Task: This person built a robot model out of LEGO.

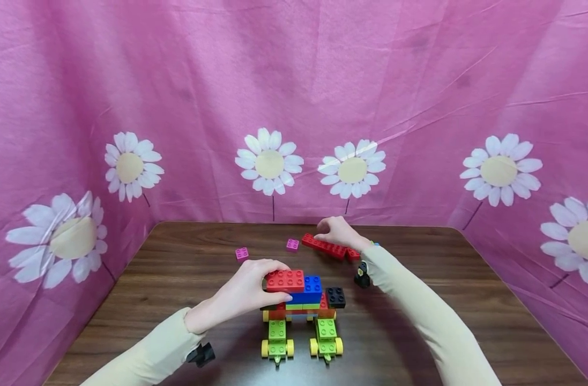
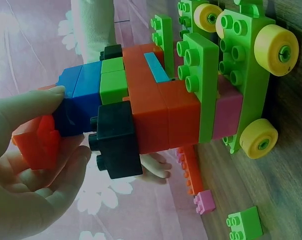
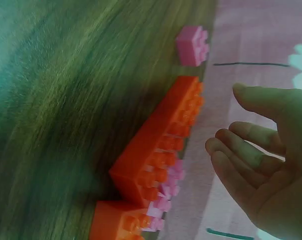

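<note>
A built stack of toy bricks stands near the front of the table on green wheeled bases (image 1: 277, 339) with yellow wheels. My left hand (image 1: 240, 287) grips the red brick (image 1: 285, 279) at its top, thumb at the front beside a blue brick (image 1: 313, 284). A black brick (image 2: 118, 140) juts from the stack's side. My right hand (image 1: 341, 233) hovers over a long red brick (image 1: 327, 247) at the back. In the right wrist view its fingers (image 3: 235, 165) are loosely bent with nothing between them, apart from that long brick.
Two pink bricks lie toward the back, one left (image 1: 242, 254) and one nearer the long brick (image 1: 292, 245). A shorter red brick (image 1: 353, 254) sits by the long one's right end. Pink cloth with daisies (image 1: 294, 80) hangs behind the wooden table (image 1: 154, 279).
</note>
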A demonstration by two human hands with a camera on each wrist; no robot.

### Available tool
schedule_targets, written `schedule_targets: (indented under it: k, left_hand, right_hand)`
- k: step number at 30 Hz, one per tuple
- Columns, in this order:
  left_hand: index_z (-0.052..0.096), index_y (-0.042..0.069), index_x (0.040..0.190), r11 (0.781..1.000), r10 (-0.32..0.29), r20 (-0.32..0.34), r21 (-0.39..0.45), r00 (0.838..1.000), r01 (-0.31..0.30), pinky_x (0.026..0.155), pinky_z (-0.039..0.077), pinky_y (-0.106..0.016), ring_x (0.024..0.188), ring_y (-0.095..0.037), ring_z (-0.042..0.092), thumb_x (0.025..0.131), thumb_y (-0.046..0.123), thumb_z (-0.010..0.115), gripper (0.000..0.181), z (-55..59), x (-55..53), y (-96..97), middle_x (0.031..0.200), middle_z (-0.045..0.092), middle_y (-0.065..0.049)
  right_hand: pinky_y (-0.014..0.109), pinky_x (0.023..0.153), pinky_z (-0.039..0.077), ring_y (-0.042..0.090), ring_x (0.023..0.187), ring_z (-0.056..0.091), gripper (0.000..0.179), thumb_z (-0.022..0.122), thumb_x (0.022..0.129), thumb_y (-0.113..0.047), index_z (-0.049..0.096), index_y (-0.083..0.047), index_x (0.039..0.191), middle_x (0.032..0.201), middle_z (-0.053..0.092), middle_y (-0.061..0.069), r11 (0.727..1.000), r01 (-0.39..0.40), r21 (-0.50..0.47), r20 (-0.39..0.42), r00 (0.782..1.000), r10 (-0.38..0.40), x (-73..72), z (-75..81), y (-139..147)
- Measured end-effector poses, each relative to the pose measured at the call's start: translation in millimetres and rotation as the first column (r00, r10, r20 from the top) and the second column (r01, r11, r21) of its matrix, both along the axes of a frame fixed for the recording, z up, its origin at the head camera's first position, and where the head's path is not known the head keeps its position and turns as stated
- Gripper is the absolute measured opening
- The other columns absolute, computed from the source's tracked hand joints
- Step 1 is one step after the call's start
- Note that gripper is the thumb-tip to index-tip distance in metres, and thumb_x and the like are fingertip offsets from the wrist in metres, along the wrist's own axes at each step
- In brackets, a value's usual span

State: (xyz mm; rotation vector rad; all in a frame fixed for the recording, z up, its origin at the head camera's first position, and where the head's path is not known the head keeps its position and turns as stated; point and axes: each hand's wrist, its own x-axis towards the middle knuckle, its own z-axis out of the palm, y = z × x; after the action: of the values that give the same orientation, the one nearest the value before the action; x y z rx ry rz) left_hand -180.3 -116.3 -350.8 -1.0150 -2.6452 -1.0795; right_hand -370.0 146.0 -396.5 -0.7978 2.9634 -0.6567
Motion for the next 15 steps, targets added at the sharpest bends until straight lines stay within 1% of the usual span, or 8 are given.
schedule_targets:
  k: [2,4,9,10,11,13,15]
  left_hand:
    - [0.07,0.01,0.11,1.0,-0.001,-0.011,-0.008,1.0,0.001,0.064,0.047,-0.016,0.073,0.0,0.053,0.08,0.026,0.083,0.036,-0.6,-0.1,0.7,0.095,0.073,-0.001]
    - [0.07,0.01,0.11,1.0,-0.004,-0.019,-0.014,1.0,0.003,0.064,0.047,-0.016,0.073,0.0,0.054,0.08,0.026,0.083,0.036,-1.2,-0.3,1.4,0.096,0.073,-0.001]
    - [0.069,0.01,0.111,1.0,0.0,-0.013,-0.013,1.0,0.0,0.065,0.047,-0.016,0.075,-0.001,0.055,0.08,0.026,0.083,0.037,-1.8,-0.9,0.9,0.097,0.074,-0.002]
    - [0.069,0.01,0.111,1.0,0.002,-0.01,-0.012,1.0,-0.003,0.065,0.047,-0.016,0.075,-0.001,0.055,0.08,0.026,0.083,0.037,-1.8,-1.0,0.4,0.098,0.074,-0.002]
    - [0.069,0.01,0.111,1.0,0.005,-0.008,-0.012,1.0,-0.005,0.065,0.048,-0.016,0.075,-0.001,0.055,0.08,0.026,0.083,0.037,-1.8,-1.1,-0.1,0.098,0.074,-0.002]
    - [0.069,0.01,0.111,1.0,0.005,-0.007,-0.01,1.0,-0.005,0.066,0.048,-0.016,0.076,-0.002,0.055,0.081,0.026,0.083,0.037,-1.6,-1.4,0.3,0.098,0.074,-0.001]
    - [0.069,0.01,0.111,1.0,0.007,-0.004,-0.012,1.0,-0.007,0.066,0.048,-0.016,0.076,-0.002,0.055,0.081,0.027,0.083,0.037,-1.5,-1.4,0.5,0.098,0.074,-0.002]
  right_hand:
    - [0.043,0.094,0.056,0.03,0.101,0.069,0.039,0.074,0.088,-0.025,0.069,0.003,0.115,0.111,0.073,0.019,0.999,0.021,0.038,0.026,0.999,-0.022,-5.6,-6.6,-2.3]
    - [0.043,0.093,0.056,0.03,0.1,0.069,0.042,0.075,0.088,-0.027,0.069,0.005,0.114,0.111,0.073,0.02,0.997,0.024,0.069,0.031,0.999,-0.026,-9.9,-12.5,-3.3]
    - [0.044,0.093,0.056,0.028,0.096,0.069,0.044,0.079,0.084,-0.029,0.07,0.006,0.11,0.107,0.074,0.02,0.994,0.028,0.11,0.028,0.999,-0.031,-20.0,-24.7,-9.1]
    - [0.043,0.092,0.056,0.027,0.093,0.069,0.042,0.08,0.083,-0.027,0.07,0.005,0.108,0.105,0.074,0.019,0.992,0.047,0.12,0.02,0.999,-0.05,-21.0,-26.3,-13.2]
    - [0.044,0.091,0.056,0.027,0.091,0.068,0.042,0.081,0.082,-0.026,0.07,0.005,0.107,0.104,0.074,0.019,0.991,0.05,0.126,0.018,0.998,-0.053,-22.2,-27.7,-16.2]
    - [0.042,0.089,0.057,0.026,0.088,0.067,0.039,0.082,0.082,-0.024,0.071,0.005,0.106,0.102,0.074,0.018,0.989,0.055,0.136,-0.001,0.998,-0.056,-21.1,-28.3,-19.5]
    - [0.04,0.089,0.057,0.024,0.088,0.066,0.039,0.08,0.084,-0.025,0.07,0.004,0.108,0.103,0.074,0.017,0.991,0.017,0.134,-0.027,1.0,-0.014,-16.5,-26.9,-18.0]
